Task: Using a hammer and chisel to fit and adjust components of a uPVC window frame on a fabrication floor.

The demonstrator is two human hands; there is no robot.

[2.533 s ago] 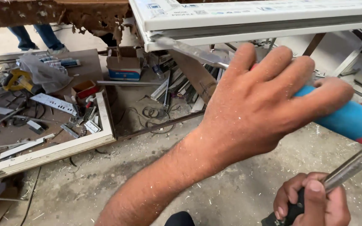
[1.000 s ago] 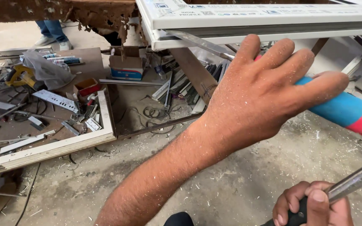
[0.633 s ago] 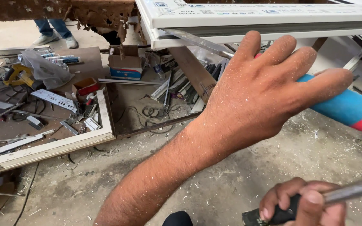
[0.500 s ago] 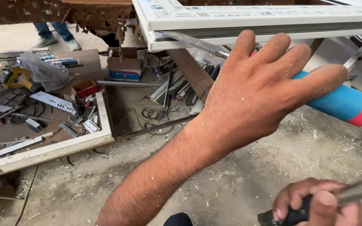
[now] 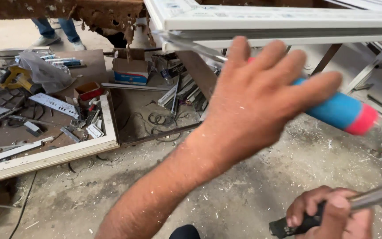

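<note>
Your left hand (image 5: pixel 261 97) is clamped round the blue-and-pink handle (image 5: pixel 341 113) under the white frame (image 5: pixel 279 20), your right hand (image 5: pixel 332 217) fisted on a dark-gripped steel tool (image 5: pixel 372 199); seemingly mid-strike, so aim squarely.

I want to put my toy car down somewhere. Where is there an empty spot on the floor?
The dusty concrete floor is bare between the white frame piece and the left hand's forearm, and again below the blue and pink handle, above the right hand. The board with tools and the pile by the cardboard box are crowded.
</note>
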